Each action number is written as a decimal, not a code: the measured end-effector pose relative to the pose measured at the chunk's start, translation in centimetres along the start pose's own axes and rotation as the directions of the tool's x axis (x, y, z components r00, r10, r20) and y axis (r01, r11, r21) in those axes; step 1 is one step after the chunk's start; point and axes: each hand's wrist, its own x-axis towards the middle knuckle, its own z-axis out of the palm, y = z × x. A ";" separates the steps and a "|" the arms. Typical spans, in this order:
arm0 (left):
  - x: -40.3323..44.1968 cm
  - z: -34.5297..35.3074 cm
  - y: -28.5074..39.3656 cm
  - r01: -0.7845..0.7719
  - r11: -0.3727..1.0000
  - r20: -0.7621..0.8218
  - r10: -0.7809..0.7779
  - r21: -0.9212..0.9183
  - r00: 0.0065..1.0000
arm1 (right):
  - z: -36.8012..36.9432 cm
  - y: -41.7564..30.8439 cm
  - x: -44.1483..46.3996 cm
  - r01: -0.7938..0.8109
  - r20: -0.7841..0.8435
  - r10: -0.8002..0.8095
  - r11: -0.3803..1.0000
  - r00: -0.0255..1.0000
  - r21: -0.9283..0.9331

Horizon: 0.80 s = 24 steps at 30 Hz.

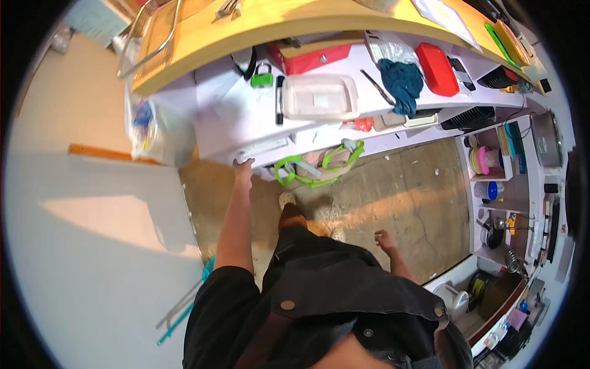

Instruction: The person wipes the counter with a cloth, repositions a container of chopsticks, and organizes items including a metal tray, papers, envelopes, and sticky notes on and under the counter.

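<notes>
My left hand [243, 167] reaches to the front edge of the white shelf [212, 138], its fingers at a small whitish item that is too small to make out. Just right of it, a bag with green handles [319, 166] sits against the lower shelf. My right hand [385, 240] hangs over the floor, fingers apart and slightly bent, holding nothing. On the shelf above are a clear plastic container [319, 97], a black bar-shaped item [279, 100], a green padlock [262, 77] and a dark teal cloth [401, 83].
A yellow wooden counter [246, 31] overhangs the shelf, with a wire basket [153, 37] at its left end. A white plastic bag [161, 132] hangs at the left. Shelves with kitchenware [491, 190] stand at the right. A red tray [437, 69] lies on the shelf.
</notes>
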 end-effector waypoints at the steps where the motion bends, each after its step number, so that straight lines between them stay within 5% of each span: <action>1: 2.2 0.7 0.4 0.096 0.987 0.015 -0.095 -0.125 0.995 | 0.6 -1.7 -1.0 -0.065 -0.008 0.065 0.996 0.998 0.059; 3: 5.4 1.7 0.9 0.243 0.926 0.088 -0.228 -0.289 0.970 | 2.0 -5.1 -4.0 -0.194 -0.005 0.198 0.965 0.980 0.179; 11: 6.1 8.3 -0.8 0.412 0.777 0.302 -0.295 -0.476 0.906 | 5.8 -9.6 -6.7 -0.172 -0.050 0.181 0.974 0.982 0.145; 19: 2.5 15.1 -3.4 0.421 0.654 0.351 -0.245 -0.629 0.904 | 3.3 -12.3 -7.1 -0.060 -0.127 0.058 0.998 0.990 -0.005; 24: 3.4 17.3 -3.6 0.353 0.613 0.311 -0.180 -0.707 0.933 | 1.9 -11.8 -6.5 -0.092 -0.003 0.092 0.990 0.996 -0.103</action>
